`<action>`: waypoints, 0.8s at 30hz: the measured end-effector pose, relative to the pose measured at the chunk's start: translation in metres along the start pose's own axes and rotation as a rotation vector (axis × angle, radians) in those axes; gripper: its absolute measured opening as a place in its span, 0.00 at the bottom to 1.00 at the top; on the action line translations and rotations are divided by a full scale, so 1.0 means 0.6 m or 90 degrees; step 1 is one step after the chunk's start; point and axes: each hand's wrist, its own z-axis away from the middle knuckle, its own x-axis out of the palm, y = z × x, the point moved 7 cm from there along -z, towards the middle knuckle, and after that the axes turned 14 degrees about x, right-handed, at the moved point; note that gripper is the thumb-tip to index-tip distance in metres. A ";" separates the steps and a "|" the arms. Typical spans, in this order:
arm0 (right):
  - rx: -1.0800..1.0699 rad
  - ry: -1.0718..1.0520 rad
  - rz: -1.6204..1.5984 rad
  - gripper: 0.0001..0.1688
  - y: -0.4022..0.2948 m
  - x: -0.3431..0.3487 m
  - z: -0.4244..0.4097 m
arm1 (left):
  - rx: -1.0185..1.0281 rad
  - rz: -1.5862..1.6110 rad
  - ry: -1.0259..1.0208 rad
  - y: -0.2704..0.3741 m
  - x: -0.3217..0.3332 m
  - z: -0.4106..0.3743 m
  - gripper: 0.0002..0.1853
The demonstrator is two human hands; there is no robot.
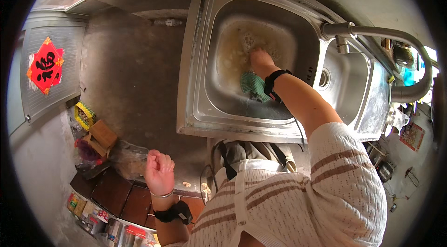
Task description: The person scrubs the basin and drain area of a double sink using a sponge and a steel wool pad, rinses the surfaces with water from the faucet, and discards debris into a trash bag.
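Observation:
My right hand (pixel 261 59) reaches down into the cloudy, brownish water (pixel 230 50) in the large basin of a stainless steel sink (pixel 195 72). Its fingers are under the water, so what they touch is hidden. Just below the wrist, a green striped cloth (pixel 254 85) lies crumpled in the basin, partly in the water. My left hand (pixel 159 172) is raised away from the sink at the lower left, its fingers curled in with nothing visible in them. Black bands are on both wrists.
A curved metal faucet (pixel 384 31) rises at the right of the large basin, beside a smaller basin (pixel 344 83) with a drain. Cardboard boxes (pixel 103 133) and plastic bags (pixel 129 158) are piled at the left. A plastic bottle (pixel 169 22) lies on the floor near the sink's upper left.

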 end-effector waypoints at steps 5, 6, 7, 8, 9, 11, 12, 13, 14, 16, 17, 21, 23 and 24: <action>0.063 -0.185 -0.017 0.23 0.009 0.038 -0.024 | -0.017 0.007 0.016 -0.012 -0.013 -0.020 0.14; 0.054 -0.144 -0.006 0.23 0.008 0.039 -0.025 | -0.021 0.008 0.015 -0.014 -0.010 -0.025 0.14; 0.035 -0.097 -0.017 0.18 0.008 0.037 -0.025 | -0.026 0.008 0.013 -0.016 -0.005 -0.030 0.13; 0.015 -0.050 -0.027 0.13 0.009 0.035 -0.023 | -0.031 0.008 0.011 -0.019 -0.002 -0.034 0.13; -0.004 -0.003 -0.040 0.10 0.003 0.020 -0.018 | -0.035 0.010 0.004 -0.021 0.000 -0.038 0.13; 0.007 -0.030 -0.031 0.16 0.001 0.015 -0.010 | -0.045 0.013 -0.010 -0.025 0.005 -0.044 0.13; 0.014 -0.044 -0.026 0.20 0.002 0.000 0.001 | -0.044 0.010 -0.017 -0.024 0.007 -0.048 0.13; -0.004 -0.097 -0.017 0.15 0.002 -0.012 0.018 | -0.042 0.008 -0.024 -0.022 0.008 -0.052 0.13; -0.022 -0.150 -0.008 0.11 0.007 -0.025 0.038 | -0.040 0.005 -0.033 -0.021 0.010 -0.055 0.13; -0.068 -0.209 0.015 0.09 0.020 -0.062 0.079 | -0.044 0.012 -0.039 -0.018 0.015 -0.060 0.13; -0.099 -0.220 0.027 0.09 0.026 -0.079 0.098 | -0.046 0.014 -0.040 -0.016 0.017 -0.062 0.13; -0.147 -0.186 0.088 0.09 0.114 -0.078 0.149 | -0.057 0.027 -0.078 -0.009 0.047 -0.072 0.13; -0.050 -0.073 -0.109 0.10 0.154 -0.151 0.176 | -0.056 0.035 -0.093 -0.006 0.057 -0.073 0.12; 0.035 -0.049 -0.239 0.10 0.184 -0.186 0.196 | -0.059 0.035 -0.105 -0.005 0.064 -0.074 0.12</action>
